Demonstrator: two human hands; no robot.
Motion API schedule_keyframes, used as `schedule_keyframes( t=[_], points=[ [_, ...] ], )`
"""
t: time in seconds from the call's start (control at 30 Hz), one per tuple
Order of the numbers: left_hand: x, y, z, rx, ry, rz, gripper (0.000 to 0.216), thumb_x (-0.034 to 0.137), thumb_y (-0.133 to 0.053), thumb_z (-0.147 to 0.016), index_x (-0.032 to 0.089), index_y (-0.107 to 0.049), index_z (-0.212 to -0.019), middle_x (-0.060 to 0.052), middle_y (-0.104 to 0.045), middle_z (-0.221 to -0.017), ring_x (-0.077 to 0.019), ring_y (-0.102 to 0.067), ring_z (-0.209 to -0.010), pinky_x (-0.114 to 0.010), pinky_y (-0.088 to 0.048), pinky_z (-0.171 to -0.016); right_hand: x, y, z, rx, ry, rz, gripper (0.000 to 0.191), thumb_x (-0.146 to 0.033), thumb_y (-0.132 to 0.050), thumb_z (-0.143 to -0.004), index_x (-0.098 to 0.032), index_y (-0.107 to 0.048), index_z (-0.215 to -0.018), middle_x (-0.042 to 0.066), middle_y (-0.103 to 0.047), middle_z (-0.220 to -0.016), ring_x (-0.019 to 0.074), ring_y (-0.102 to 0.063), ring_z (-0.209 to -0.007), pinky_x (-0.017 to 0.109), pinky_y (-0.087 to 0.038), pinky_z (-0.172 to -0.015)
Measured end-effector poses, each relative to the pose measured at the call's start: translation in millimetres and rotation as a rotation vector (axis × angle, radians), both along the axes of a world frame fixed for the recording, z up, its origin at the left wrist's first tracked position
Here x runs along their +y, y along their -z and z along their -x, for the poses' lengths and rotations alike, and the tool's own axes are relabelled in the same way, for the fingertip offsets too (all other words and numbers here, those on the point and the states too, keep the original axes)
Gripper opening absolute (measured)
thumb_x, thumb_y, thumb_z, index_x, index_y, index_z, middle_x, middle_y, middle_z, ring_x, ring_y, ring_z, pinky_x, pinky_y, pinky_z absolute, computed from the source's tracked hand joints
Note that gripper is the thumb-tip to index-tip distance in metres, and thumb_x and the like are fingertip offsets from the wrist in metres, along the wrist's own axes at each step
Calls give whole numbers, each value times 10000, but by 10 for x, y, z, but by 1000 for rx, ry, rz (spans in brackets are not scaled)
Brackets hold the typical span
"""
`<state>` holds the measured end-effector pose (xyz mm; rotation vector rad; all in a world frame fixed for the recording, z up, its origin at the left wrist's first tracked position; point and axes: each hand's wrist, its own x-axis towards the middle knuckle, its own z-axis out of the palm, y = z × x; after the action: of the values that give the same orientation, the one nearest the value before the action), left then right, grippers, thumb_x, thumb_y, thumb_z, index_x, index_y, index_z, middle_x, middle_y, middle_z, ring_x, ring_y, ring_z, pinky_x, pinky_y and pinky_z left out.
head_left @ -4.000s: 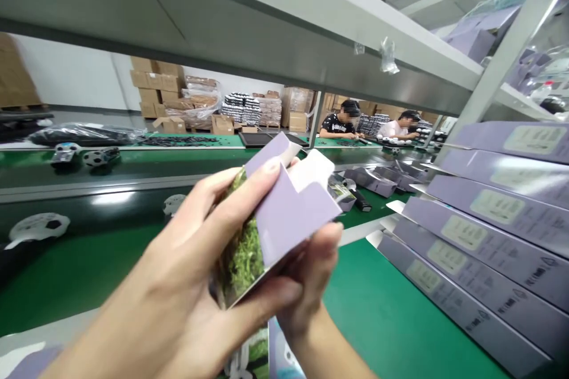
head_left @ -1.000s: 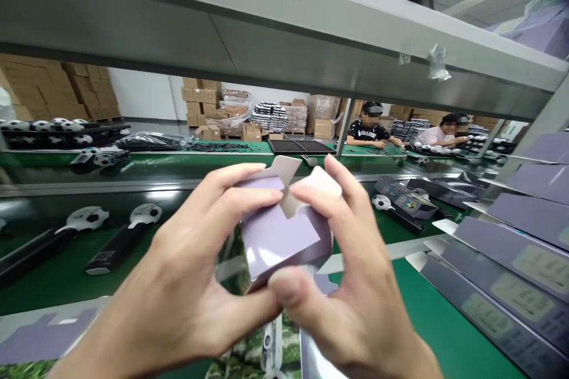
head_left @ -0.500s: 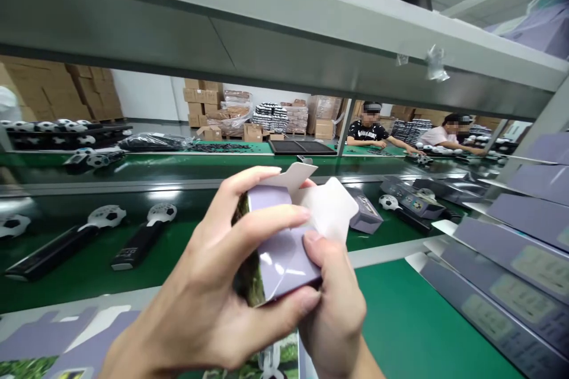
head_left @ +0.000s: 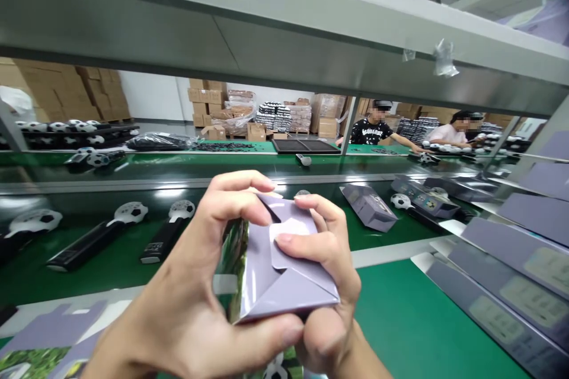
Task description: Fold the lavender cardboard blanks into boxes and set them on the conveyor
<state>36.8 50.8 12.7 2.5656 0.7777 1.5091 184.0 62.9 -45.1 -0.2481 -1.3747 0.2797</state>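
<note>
Between my two hands is a lilac cardboard box (head_left: pixel 262 266), its end with folded, overlapping flaps turned up toward me. My left hand (head_left: pixel 195 278) wraps the box's left side, fingers at the far edge and thumb along the near edge. With its fingers bent over the flaps, my right hand (head_left: pixel 333 260) presses on the end and grips the right side. Grass and a football picture show on the box's printed sides. Below on the left lie flat lilac box blanks (head_left: pixel 57 325). What the box holds inside is hidden.
Black-handled football-topped items (head_left: pixel 95 240) lie on the green conveyor belt (head_left: pixel 191 284). A closed lilac box (head_left: pixel 371 207) lies there too. Lilac cartons (head_left: pixel 502 260) are stacked at right. A grey shelf (head_left: pixel 267 29) spans overhead. Two people (head_left: pixel 373 130) work across the line.
The box's upright white flaps have been folded down over its end. My right hand has moved from the flap's near side to across the end. The view has shifted slightly left.
</note>
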Motion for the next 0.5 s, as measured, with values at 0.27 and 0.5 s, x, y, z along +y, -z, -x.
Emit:
schedule_keyframes(
  t=[0.27, 0.5],
  points=[
    [106, 61, 3, -11, 220, 46, 561, 343, -760, -777, 300, -431, -1229, -28, -448, -1345, -229, -410, -1344, -302, -443, -1123, -5, -45, -30, -51, 136, -7, 461, -581, -380, -1025, -204, -634, -949, 62, -528, -1164, 221, -547, -1143, 403, -504, -964],
    [99, 55, 6, 22, 195, 66, 535, 420, -764, -802, 295, -450, -1218, -38, -415, -1385, -221, -419, -1320, -304, -459, -1110, 38, 3, -53, -56, 36, -82, 434, -527, -375, -1042, -187, -627, -944, 72, -497, -1199, 269, -577, -1162, 471, -493, -1005]
  ],
)
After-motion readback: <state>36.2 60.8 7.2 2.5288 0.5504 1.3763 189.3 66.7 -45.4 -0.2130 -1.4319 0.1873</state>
